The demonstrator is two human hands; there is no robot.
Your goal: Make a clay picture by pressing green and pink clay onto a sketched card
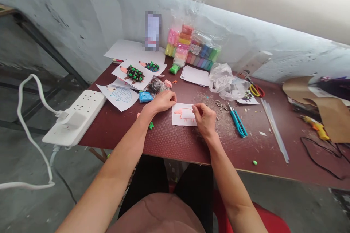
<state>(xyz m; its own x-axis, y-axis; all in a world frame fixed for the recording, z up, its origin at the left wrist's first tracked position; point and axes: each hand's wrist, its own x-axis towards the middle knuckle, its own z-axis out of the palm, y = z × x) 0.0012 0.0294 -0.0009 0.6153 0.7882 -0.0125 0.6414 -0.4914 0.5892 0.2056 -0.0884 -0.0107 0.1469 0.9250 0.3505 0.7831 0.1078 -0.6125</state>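
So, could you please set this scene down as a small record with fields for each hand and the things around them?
Left hand: fingers bunched just above the paper's top edge; anything held is hidden
Right hand: fingers at the paper's right edge; anything held is hidden
Sheet: white paper with a pink pig outline
Nearby: sunflower seeds, teal-handled cutter
Surface: maroon tabletop
Further off: bagged modelling clay, hedgehog picture, white power strip

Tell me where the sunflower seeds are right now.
In the head view, the striped sunflower seeds lie on the maroon table, just beyond and right of the person's right hand, to the right of the paper pig drawing.
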